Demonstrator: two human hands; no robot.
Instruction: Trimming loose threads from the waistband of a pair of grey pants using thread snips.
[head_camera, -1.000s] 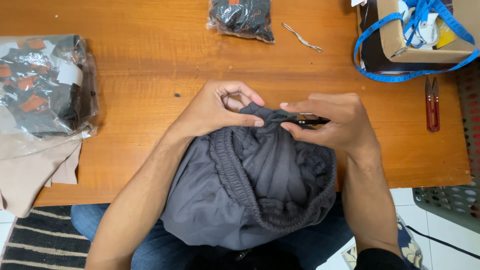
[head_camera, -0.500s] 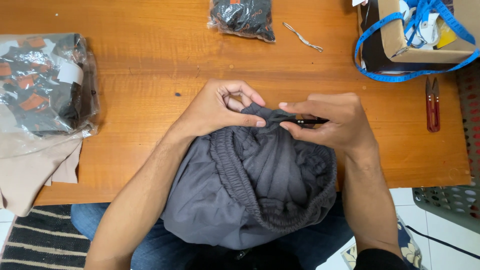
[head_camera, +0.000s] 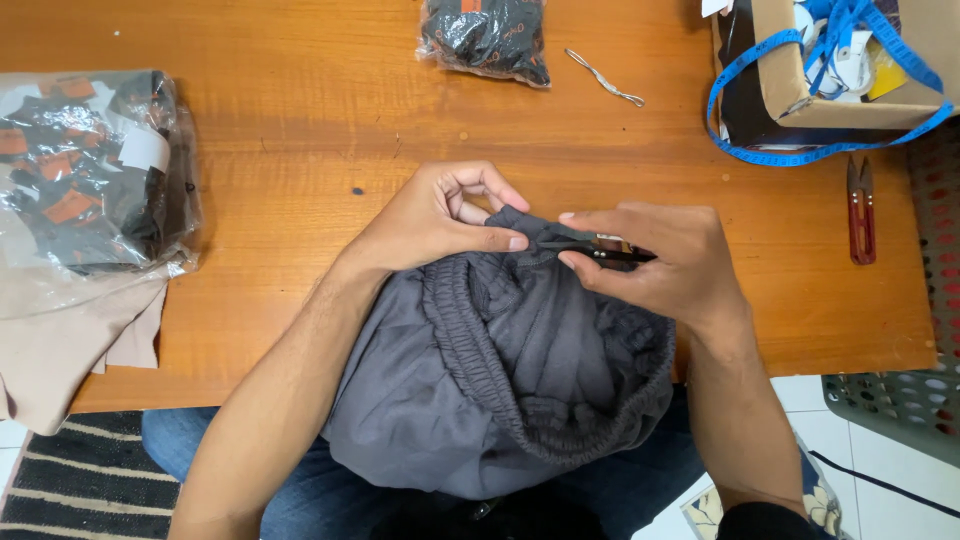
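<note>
A dark grey garment (head_camera: 500, 390) with a ribbed elastic waistband lies bunched at the near edge of the wooden table (head_camera: 300, 130) and over my lap. My left hand (head_camera: 440, 215) pinches the top of its fabric between thumb and fingers. My right hand (head_camera: 655, 265) holds a small black thread snipper (head_camera: 605, 250), its tip touching the fabric right beside my left thumb.
A plastic bag of folded dark garments (head_camera: 85, 170) lies at the left over beige cloth (head_camera: 60, 340). A smaller dark packet (head_camera: 487, 35) and a metal chain (head_camera: 603, 78) lie at the back. A cardboard box (head_camera: 840, 70) with blue tape measure, red snips (head_camera: 861, 208), a grey basket (head_camera: 905, 395) at right.
</note>
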